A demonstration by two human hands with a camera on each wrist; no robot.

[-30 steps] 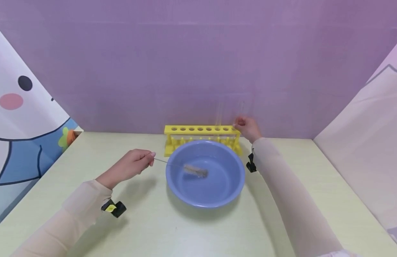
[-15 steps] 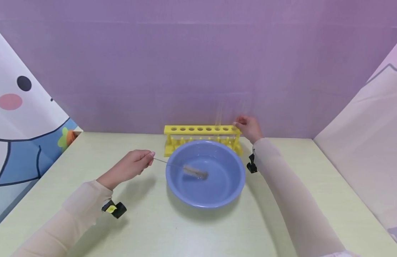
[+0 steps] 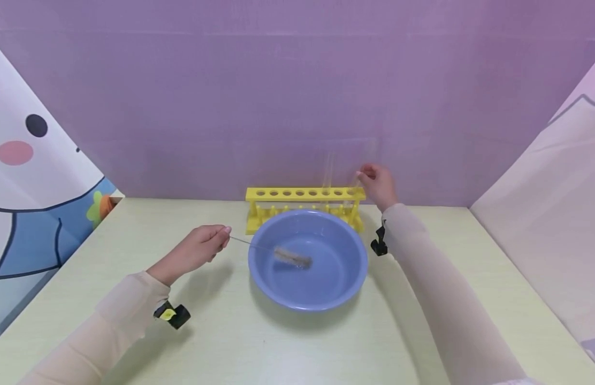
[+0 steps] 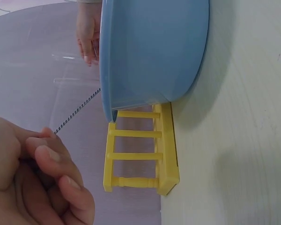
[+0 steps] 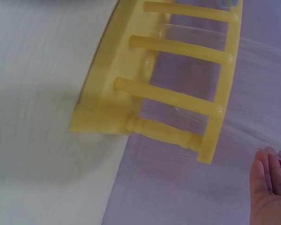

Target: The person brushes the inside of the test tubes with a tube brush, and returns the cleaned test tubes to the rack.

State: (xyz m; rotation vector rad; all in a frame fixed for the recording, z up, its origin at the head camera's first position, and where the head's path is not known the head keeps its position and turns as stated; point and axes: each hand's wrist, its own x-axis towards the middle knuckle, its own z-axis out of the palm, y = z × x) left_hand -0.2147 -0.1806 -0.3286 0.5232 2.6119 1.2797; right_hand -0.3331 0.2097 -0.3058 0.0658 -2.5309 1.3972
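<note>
My left hand (image 3: 196, 247) pinches the thin twisted-wire handle (image 4: 78, 110) of a test tube brush. Its pale bristle head (image 3: 291, 258) hangs inside a blue basin (image 3: 307, 306), low over the water. At the back, my right hand (image 3: 378, 186) pinches a clear glass test tube (image 5: 225, 127) between thumb and fingers. That tube leans slightly, its lower end within the right end of a yellow test tube rack (image 3: 278, 195). A second clear test tube (image 3: 328, 170) stands upright in the rack, a little left of the hand.
The basin stands in front of the rack and hides much of its base. A purple backdrop (image 3: 297, 96) rises right behind the rack at the pale table's (image 3: 220, 342) back edge. Printed cloths (image 3: 52, 176) border the sides.
My right hand has risen and shifted slightly right with the test tube, uncovering the rack's right end. The left hand and the brush have stayed nearly still.
</note>
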